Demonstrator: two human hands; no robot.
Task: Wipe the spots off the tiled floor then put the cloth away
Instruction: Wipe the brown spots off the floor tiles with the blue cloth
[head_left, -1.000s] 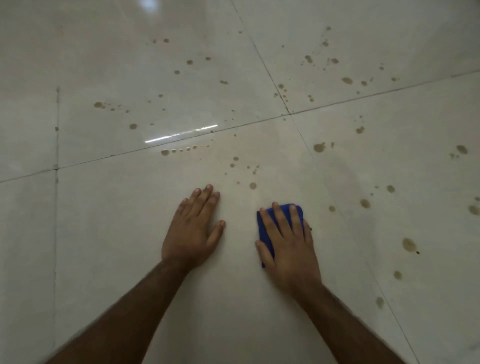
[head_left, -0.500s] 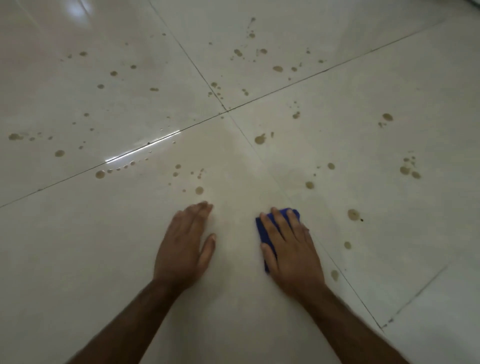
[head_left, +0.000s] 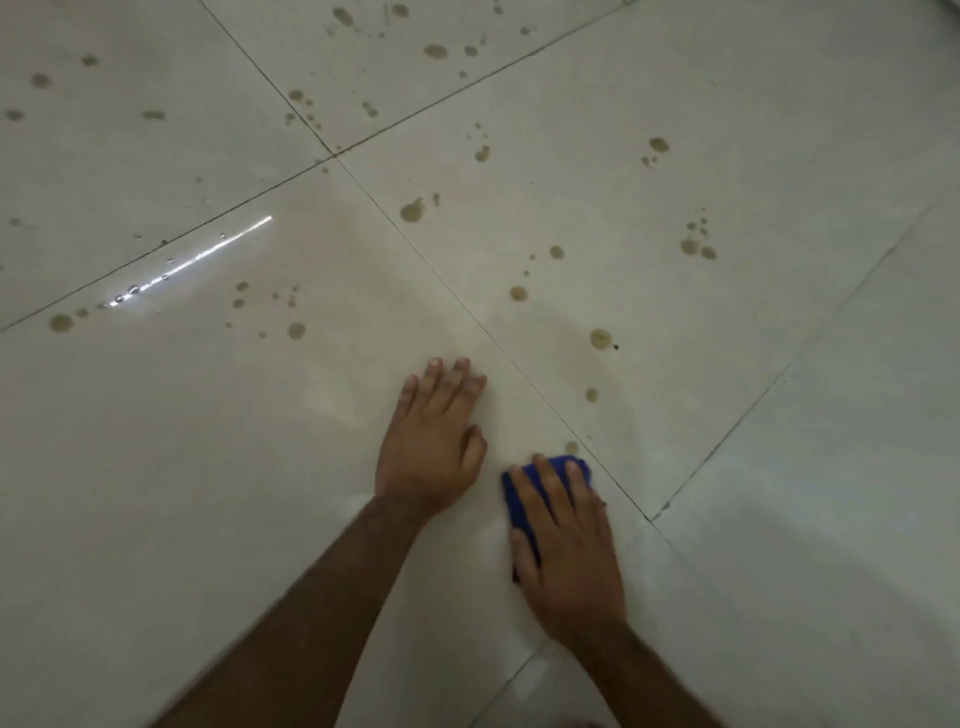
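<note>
Two hands are on the tiled floor (head_left: 182, 467), and both sit differently than half a second ago. The right hand (head_left: 566, 551) with the blue cloth (head_left: 519, 499) is now lower in the view and closer to the grout line (head_left: 597, 462) that runs diagonally at its right. The left hand (head_left: 434, 441) is now higher than the right one, whereas before the two were nearly side by side. The whole floor pattern has shifted toward the upper left, so the crossing of the grout lines stands higher in the picture.

The cloth lies flat on the floor under the right hand. The fingers (head_left: 545, 483) of this hand are spread a little and press down on top of it; they do not close around it. Only the far edge and the left edge of the cloth show past them. A brown spot (head_left: 571, 448) lies just beyond the cloth, almost touching it. More brown spots (head_left: 600, 339) are scattered over the tiles farther away.

The left hand lies flat on the bare tile, its fingers (head_left: 447, 379) straight and close together, holding nothing.
</note>
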